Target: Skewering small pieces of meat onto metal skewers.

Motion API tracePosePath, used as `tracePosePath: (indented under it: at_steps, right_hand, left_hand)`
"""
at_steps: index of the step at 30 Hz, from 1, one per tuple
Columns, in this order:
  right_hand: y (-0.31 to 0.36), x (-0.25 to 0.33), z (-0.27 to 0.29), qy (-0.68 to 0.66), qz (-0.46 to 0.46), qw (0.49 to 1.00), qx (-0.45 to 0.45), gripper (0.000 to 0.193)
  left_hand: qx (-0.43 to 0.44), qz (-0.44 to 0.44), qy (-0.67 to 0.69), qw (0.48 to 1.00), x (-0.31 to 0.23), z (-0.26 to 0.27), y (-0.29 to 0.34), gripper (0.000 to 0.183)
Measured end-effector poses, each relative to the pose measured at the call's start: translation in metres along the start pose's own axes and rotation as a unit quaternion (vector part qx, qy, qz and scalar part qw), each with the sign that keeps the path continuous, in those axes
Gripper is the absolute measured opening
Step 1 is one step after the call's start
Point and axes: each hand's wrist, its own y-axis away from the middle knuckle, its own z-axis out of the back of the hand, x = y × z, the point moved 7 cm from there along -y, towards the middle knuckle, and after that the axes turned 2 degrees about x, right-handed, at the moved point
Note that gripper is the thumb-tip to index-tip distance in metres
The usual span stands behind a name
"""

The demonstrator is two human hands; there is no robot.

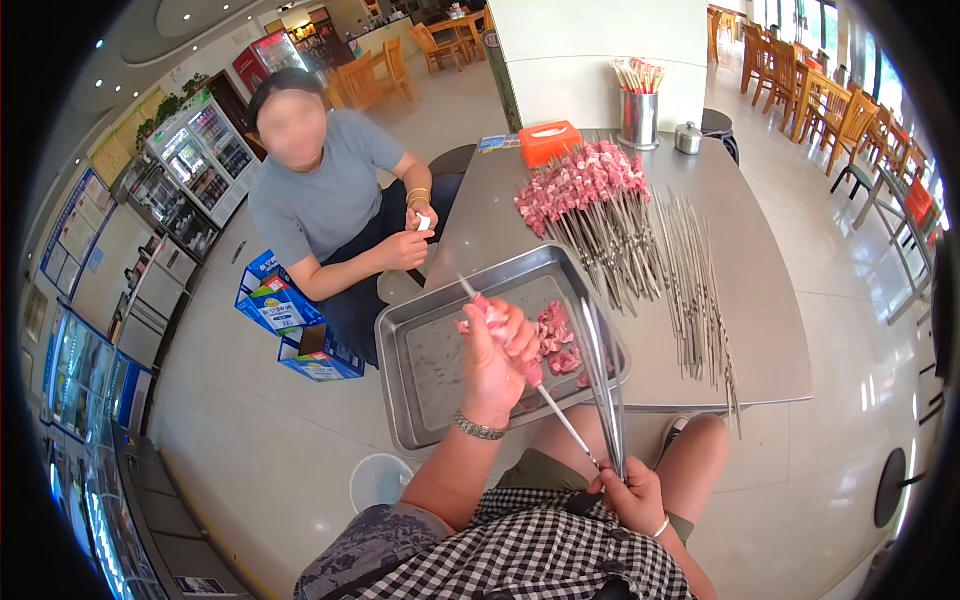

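While the right hand [634, 497] grips the metal skewer [560, 415] by its end, the left hand [495, 360] pinches pink raw meat cubes [492, 312] threaded near its tip.

Meat pieces [556, 345] in tray [420, 420], probably skewers [690, 280] right of it

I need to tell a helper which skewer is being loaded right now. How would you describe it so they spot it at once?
Start at the grey table and find the steel tray at its near edge. Over the tray, the left hand presses raw meat onto one skewer, whose lower end the right hand pinches. Unlike the loaded skewers and bare skewers lying on the table, it is held in the air.
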Motion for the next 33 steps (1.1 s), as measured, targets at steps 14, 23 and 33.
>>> tracePosePath:
  at_steps: [14,23,33]
  right_hand:
    - [-0.035,0.049,0.056,-0.028,0.071,0.982,-0.17,0.011]
    - [-0.179,0.12,0.103,0.055,0.155,0.952,-0.257,0.014]
    - [-0.243,0.11,0.125,0.255,0.174,0.912,-0.269,0.019]
  left_hand:
    - [-0.189,0.033,-0.17,0.967,-0.022,0.058,0.035,0.043]
    - [-0.216,0.032,-0.159,0.963,-0.047,0.074,0.05,0.028]
    - [-0.238,0.017,-0.181,0.954,-0.066,0.062,0.065,0.022]
